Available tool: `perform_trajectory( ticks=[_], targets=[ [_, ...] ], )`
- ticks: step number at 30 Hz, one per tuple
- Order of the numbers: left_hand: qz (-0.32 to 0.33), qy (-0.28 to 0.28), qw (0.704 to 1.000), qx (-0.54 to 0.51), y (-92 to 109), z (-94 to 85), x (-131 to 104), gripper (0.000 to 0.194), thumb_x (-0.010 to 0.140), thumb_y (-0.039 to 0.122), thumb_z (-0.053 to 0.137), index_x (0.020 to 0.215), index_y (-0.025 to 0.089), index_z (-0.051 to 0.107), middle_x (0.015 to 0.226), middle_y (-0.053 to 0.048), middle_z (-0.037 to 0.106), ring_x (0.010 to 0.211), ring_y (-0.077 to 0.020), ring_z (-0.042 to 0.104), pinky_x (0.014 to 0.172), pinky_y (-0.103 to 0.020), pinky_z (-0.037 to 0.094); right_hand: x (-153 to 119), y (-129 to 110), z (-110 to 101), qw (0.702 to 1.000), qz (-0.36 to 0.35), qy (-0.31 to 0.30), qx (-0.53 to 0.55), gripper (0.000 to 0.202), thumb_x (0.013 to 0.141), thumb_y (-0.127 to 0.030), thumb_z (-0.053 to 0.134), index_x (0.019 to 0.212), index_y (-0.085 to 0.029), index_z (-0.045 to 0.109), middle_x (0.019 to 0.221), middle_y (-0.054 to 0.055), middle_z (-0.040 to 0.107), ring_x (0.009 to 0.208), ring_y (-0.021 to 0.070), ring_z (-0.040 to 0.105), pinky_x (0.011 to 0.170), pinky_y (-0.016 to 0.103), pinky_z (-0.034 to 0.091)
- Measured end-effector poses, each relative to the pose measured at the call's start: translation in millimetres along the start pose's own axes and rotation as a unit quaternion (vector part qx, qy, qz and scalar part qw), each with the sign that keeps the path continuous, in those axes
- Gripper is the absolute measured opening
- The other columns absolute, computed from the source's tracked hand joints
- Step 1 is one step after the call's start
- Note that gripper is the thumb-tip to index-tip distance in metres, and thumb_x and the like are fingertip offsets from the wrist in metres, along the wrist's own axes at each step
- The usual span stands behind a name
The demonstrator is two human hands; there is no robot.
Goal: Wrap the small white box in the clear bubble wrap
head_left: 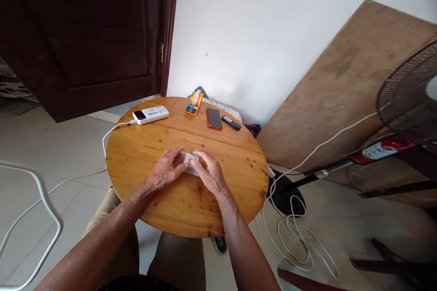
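Tabletop [136, 154]: white pack [190, 157], long axis unclear

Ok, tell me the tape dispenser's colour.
The tape dispenser is orange, partly blue; head view.

Your bare left hand [168, 167] and bare right hand [210, 172] nearly meet, fingers curved inward, both forearms reaching forward.
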State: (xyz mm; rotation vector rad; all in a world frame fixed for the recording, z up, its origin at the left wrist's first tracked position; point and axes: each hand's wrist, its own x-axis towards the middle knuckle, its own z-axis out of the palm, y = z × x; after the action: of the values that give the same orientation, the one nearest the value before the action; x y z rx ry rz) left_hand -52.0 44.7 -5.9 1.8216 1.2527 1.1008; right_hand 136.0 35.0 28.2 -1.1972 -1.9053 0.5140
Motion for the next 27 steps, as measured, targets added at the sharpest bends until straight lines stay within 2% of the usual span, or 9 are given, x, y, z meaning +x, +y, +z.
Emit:
perform_trajectory(
  ticks=[3,8,14,20,27],
  targets=[
    [0.025,-0.001,0.998,0.059,2,1.4,-1,0.056,0.087,0.050,0.054,0.130,0.013,0.057,0.118,-0.016,0.066,0.110,-0.0291,0.060,0.096,-0.046,0.049,1,1,6,0.999,0.004,0.033,-0.005,0.019,0.091,-0.031,0.055,0.103,-0.024,0.068,0.116,0.008,0.068,0.111,0.0217,0.062,0.101,0.037,0.045],
    [0.034,0.006,0.996,0.082,0,6.2,-1,0.057,0.084,0.046,0.059,0.130,0.013,0.056,0.121,-0.017,0.065,0.112,-0.0292,0.059,0.098,-0.045,0.048,2,2,10,0.999,-0.001,0.047,-0.018,0.020,0.083,-0.027,0.062,0.101,-0.024,0.070,0.114,0.008,0.069,0.108,0.0231,0.063,0.099,0.038,0.047],
    [0.040,-0.005,0.998,0.051,4,4.5,0,0.061,0.078,0.036,0.066,0.134,0.015,0.054,0.113,-0.013,0.066,0.105,-0.0267,0.061,0.097,-0.043,0.048,5,8,10,0.996,-0.005,0.083,0.019,0.018,0.088,-0.028,0.055,0.087,-0.022,0.073,0.109,0.009,0.070,0.104,0.0223,0.065,0.097,0.037,0.047],
    [0.063,-0.029,0.997,-0.041,2,10.9,-1,0.074,0.077,0.028,0.066,0.145,0.021,0.039,0.115,-0.008,0.061,0.101,-0.0214,0.061,0.094,-0.039,0.050,12,0,5,0.989,0.015,0.101,0.103,0.020,0.089,-0.030,0.055,0.083,-0.021,0.071,0.101,0.008,0.071,0.099,0.0215,0.066,0.090,0.034,0.050],
    [0.075,-0.017,0.996,-0.051,-3,15.3,-1,0.091,0.072,0.019,0.070,0.152,0.024,0.026,0.137,-0.012,0.048,0.120,-0.0272,0.052,0.103,-0.043,0.045,30,-16,-9,0.992,0.010,0.085,0.094,0.017,0.087,-0.032,0.059,0.084,-0.022,0.072,0.105,0.007,0.072,0.101,0.0221,0.065,0.092,0.035,0.049]
  ],
)
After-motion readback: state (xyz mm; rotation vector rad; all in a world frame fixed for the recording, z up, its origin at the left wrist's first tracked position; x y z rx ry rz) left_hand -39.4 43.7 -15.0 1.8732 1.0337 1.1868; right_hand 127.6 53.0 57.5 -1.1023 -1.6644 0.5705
